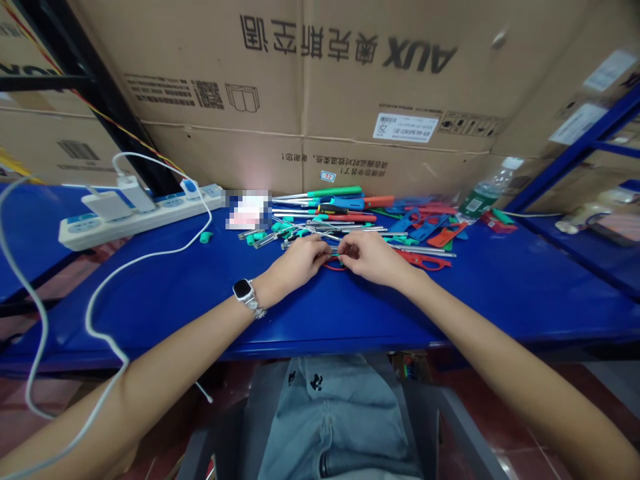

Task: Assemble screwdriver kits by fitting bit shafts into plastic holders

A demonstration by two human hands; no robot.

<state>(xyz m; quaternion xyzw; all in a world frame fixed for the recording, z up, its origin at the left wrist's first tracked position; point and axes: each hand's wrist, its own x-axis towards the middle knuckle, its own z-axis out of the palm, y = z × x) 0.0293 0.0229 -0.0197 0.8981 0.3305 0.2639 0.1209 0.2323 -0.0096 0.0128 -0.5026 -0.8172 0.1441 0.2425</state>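
Observation:
My left hand (pixel 303 260) and my right hand (pixel 375 257) meet over the blue table, their fingertips pinched close together. Whatever sits between the fingers is small and mostly covered; a bit of green shows there. Just below the fingertips curves a red plastic piece (pixel 335 268), partly hidden by the hands. Beyond them spreads a pile of metal tubes (pixel 350 227) and small green plastic caps (pixel 256 237). To the right of my right hand lie a red plastic handle piece (pixel 425 260), blue handle pieces (pixel 427 228) and an orange one (pixel 447 235).
A white power strip (pixel 95 230) with plugs and a looping white cable (pixel 95 307) occupies the left. A clear bottle (pixel 483 197) with a green label stands at the back right. A large cardboard box (pixel 320 87) walls off the blue table's (pixel 200 313) back.

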